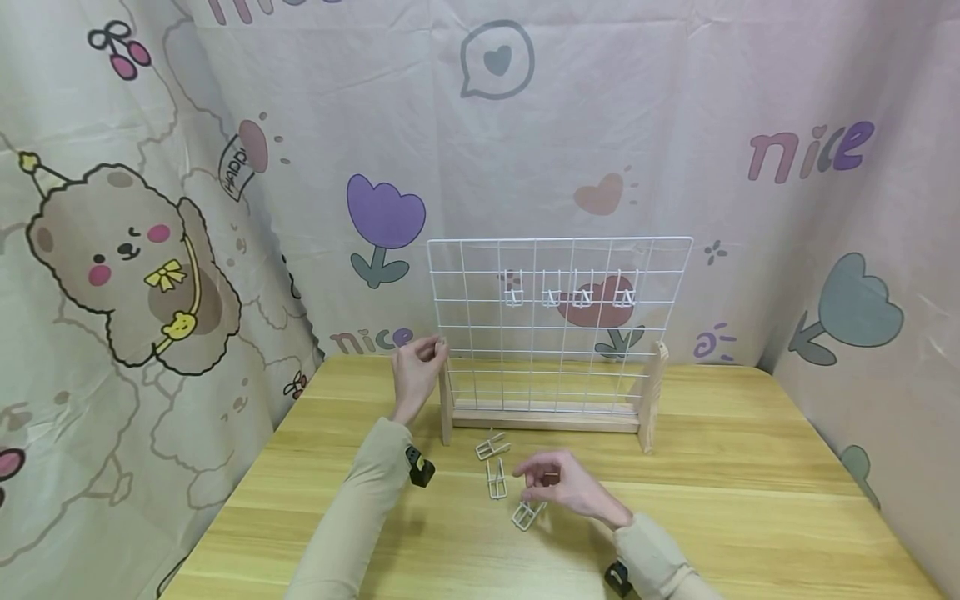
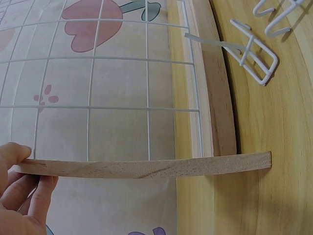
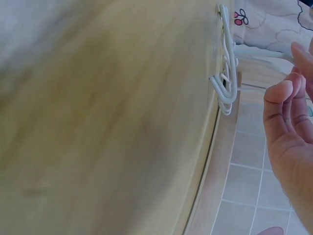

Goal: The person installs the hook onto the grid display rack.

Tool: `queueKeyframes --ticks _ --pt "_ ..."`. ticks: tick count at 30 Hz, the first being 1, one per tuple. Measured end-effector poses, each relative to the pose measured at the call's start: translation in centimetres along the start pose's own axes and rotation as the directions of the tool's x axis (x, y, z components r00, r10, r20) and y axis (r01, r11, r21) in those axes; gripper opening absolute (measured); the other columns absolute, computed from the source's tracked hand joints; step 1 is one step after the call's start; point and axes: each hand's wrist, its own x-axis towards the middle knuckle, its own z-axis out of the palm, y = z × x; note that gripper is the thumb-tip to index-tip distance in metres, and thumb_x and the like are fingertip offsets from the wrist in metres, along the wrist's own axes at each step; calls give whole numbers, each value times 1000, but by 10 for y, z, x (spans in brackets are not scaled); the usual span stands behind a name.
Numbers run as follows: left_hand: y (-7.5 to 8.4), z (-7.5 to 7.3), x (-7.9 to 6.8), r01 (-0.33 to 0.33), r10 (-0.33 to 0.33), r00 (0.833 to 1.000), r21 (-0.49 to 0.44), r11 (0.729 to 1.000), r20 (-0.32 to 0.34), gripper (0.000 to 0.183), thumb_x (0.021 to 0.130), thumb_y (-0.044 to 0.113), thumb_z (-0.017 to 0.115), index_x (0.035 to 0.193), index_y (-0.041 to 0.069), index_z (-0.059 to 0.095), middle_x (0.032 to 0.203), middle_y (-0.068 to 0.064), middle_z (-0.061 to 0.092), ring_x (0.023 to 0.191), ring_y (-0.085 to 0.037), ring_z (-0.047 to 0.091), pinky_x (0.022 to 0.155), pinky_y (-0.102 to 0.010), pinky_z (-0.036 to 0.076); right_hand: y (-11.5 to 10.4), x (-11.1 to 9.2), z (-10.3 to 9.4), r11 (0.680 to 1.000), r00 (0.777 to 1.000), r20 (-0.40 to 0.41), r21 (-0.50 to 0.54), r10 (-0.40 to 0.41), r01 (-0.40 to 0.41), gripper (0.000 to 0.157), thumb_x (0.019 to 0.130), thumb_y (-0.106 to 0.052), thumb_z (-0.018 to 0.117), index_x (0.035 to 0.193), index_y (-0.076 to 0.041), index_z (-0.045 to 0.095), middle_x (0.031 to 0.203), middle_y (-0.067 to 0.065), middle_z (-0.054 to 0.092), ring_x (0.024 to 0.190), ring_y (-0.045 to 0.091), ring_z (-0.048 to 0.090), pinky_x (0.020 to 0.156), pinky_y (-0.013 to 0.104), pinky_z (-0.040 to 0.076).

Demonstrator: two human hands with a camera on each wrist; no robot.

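My left hand [image 1: 417,375] grips the top of the left wooden upright [image 2: 146,169] of a stand, thumb on one side and fingers on the other. A white wire grid panel [image 1: 558,240] rises from this stand. Low over the table, my right hand [image 1: 566,483] hovers with loosely bent fingers [image 3: 276,115], right above a white wire hook [image 1: 525,517]. In the right wrist view a pale strip [image 3: 261,51] reaches toward its fingertips. A second hook [image 1: 497,481] and a third hook [image 1: 491,447] lie between that hand and the stand.
Several white hooks [image 1: 551,297] hang in a row on the upper grid. The right wooden upright [image 1: 651,400] and the bottom bar [image 1: 547,422] complete the stand on the wooden table [image 1: 750,500]. A printed curtain [image 1: 300,83] surrounds the back and sides.
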Motion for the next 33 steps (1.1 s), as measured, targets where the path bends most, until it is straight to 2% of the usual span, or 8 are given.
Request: queueKeyframes --ticks 7,14,22,27,33 --pt "-1 0 0 -4 4 1000 -2 1000 -1 30 91 8 71 117 -6 70 110 -23 74 99 -37 75 86 -47 62 1 -2 -5 1000 1000 -29 5 8 -8 37 86 -3 73 116 15 63 86 27 67 74 1 62 67 18 57" --pt "-2 1 0 3 -3 1000 -6 1000 1 30 91 8 71 118 -6 70 110 -23 74 99 -36 75 86 -47 62 1 -7 -25 1000 995 -102 -24 9 -12 36 85 -1 73 114 17 62 89 28 68 77 0 63 71 18 58" --pt "-1 0 0 4 -4 1000 -11 1000 7 31 91 8 71 118 -7 69 110 -23 74 100 -37 75 87 -47 62 7 -11 -39 998 991 -133 -64 11 -19 35 85 -1 73 114 17 63 89 26 70 77 2 65 73 20 59" --pt "-1 0 0 2 -2 1000 -12 1000 6 31 92 9 71 118 -7 70 111 -23 74 101 -36 75 87 -46 62 11 -13 -42 997 991 -133 -69 13 -22 35 86 -1 73 114 16 63 89 24 70 78 1 65 73 19 60" --pt "-2 0 0 -3 3 1000 -19 1000 8 30 92 9 71 117 -6 70 111 -23 74 102 -36 74 87 -47 62 15 -14 -46 999 996 -83 -33 20 -23 46 84 -2 75 122 17 57 100 36 63 85 6 65 77 21 60"
